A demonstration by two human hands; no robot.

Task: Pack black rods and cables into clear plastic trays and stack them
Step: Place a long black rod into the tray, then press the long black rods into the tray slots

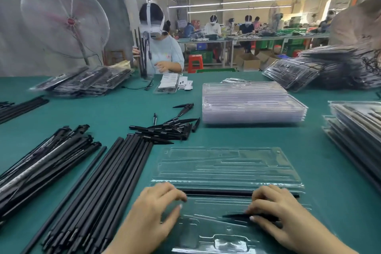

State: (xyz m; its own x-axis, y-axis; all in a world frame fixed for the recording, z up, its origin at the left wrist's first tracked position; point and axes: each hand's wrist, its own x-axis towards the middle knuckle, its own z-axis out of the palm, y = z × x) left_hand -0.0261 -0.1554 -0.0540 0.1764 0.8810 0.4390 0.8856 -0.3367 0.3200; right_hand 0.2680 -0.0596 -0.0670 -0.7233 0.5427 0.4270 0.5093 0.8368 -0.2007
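both hands lie on the open clear tray (226, 163) near the table (226, 134) edge, the left hand (156, 202) with bent fingers pressing a black rod (218, 192) in, the right hand (274, 206) pinching a pointed black spike (237, 217).

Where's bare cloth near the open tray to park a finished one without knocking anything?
Best patch: bare green cloth right of the open tray, short of the filled trays at the right edge. A band also runs between that tray and the stack of empty trays. Left is crowded: long black rods lie right alongside, spike pieces behind them. Both hands cover the near half.
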